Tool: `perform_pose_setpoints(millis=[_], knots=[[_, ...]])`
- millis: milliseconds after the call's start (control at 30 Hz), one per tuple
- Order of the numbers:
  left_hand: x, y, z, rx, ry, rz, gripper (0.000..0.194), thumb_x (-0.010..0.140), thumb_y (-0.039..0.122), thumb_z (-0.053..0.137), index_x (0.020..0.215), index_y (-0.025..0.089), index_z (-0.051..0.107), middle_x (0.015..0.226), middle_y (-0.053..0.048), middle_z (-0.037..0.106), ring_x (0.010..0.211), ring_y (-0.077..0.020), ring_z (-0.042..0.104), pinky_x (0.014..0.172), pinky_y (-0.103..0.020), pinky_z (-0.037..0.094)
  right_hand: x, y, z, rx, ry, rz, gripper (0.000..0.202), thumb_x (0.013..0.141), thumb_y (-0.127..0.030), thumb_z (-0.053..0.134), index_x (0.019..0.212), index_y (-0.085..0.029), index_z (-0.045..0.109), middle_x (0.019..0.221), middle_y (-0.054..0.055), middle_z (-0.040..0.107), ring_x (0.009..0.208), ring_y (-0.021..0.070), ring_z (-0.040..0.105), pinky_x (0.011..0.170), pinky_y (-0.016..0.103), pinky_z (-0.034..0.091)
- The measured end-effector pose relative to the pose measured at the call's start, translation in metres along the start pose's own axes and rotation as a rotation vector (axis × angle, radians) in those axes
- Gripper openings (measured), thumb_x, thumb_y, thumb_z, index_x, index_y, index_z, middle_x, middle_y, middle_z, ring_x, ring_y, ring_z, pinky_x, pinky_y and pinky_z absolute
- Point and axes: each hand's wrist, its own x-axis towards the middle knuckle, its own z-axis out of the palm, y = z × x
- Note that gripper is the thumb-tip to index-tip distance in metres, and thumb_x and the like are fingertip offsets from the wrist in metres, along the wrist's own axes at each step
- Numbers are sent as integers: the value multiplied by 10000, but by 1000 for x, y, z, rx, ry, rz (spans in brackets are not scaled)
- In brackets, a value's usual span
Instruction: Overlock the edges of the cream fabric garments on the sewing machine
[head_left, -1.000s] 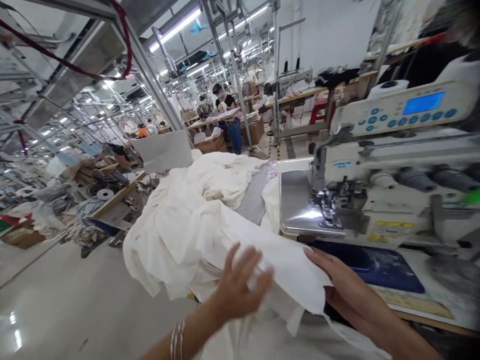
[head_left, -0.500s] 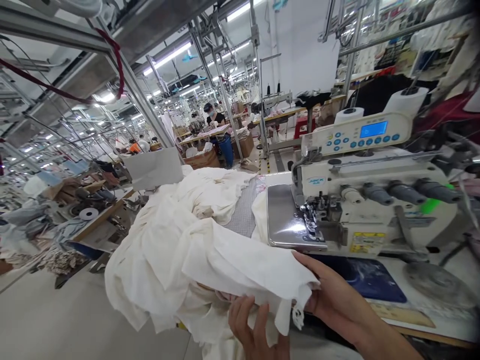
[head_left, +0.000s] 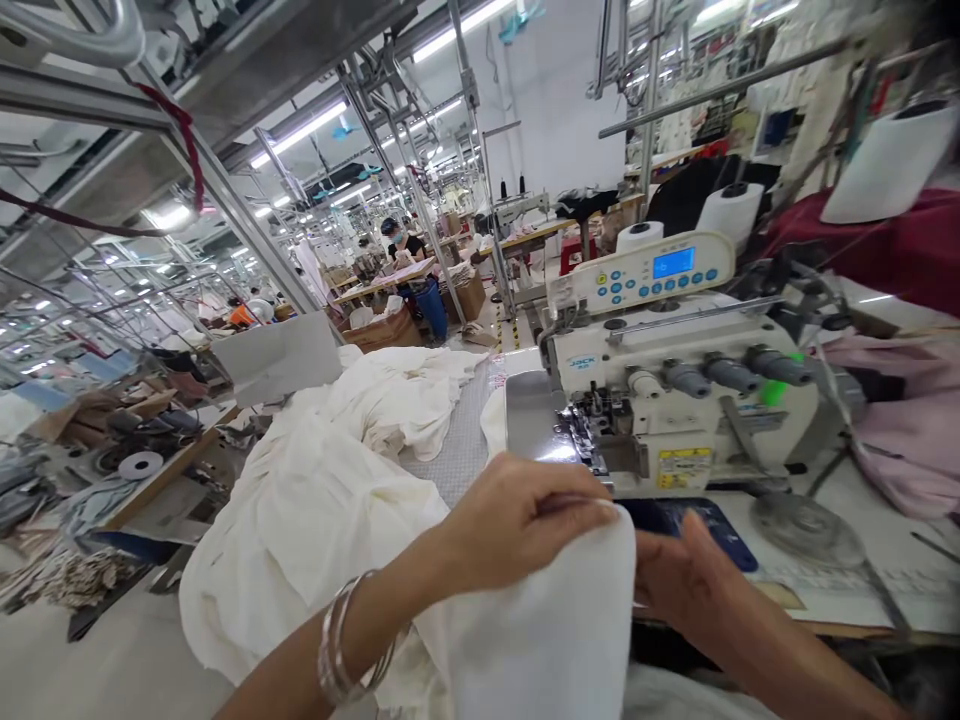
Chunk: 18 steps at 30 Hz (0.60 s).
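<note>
My left hand (head_left: 517, 520), with silver bangles at the wrist, is closed on the upper edge of a white fabric piece (head_left: 555, 620) that hangs down in front of me. My right hand (head_left: 694, 580) is at the right edge of this piece, thumb raised apart from the fingers; the fingertips are partly hidden at the cloth. Beyond the hands stands an overlock sewing machine (head_left: 675, 360), its metal plate (head_left: 529, 415) just past my left hand. A big heap of white garments (head_left: 300, 500) spreads over the table to the left.
Thread cones (head_left: 731, 210) stand behind the machine's control panel (head_left: 652, 270). Pink cloth (head_left: 900, 420) lies at the right, with dark red fabric (head_left: 885, 240) behind it. A grey board (head_left: 277, 355) rises beyond the heap. Farther back, a masked person (head_left: 405, 245) sits at another table.
My left hand has come up from below the cloth to its top edge. The fabric piece now hangs down instead of lying sideways. My right hand's thumb has lifted away from it. The view has shifted right.
</note>
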Motion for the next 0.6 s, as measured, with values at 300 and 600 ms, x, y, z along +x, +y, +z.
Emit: perform_pose_setpoints(millis=[300, 600], knots=[[28, -34, 20, -79, 123, -111, 210, 905, 335, 542, 843, 159, 638, 740, 13, 619, 666, -99, 515, 608, -201, 387, 21, -40, -14, -264, 220, -216, 269, 804, -438, 718, 793, -172, 683, 698, -5, 622, 626, 135, 548, 560, 238, 439], [11, -39, 30, 20, 183, -185, 223, 932, 315, 489, 857, 170, 642, 738, 5, 636, 645, -108, 525, 590, -214, 377, 24, -34, -16, -673, 348, -338, 247, 910, -410, 583, 951, -229, 746, 867, 24, 718, 817, 212, 627, 691, 291, 470]])
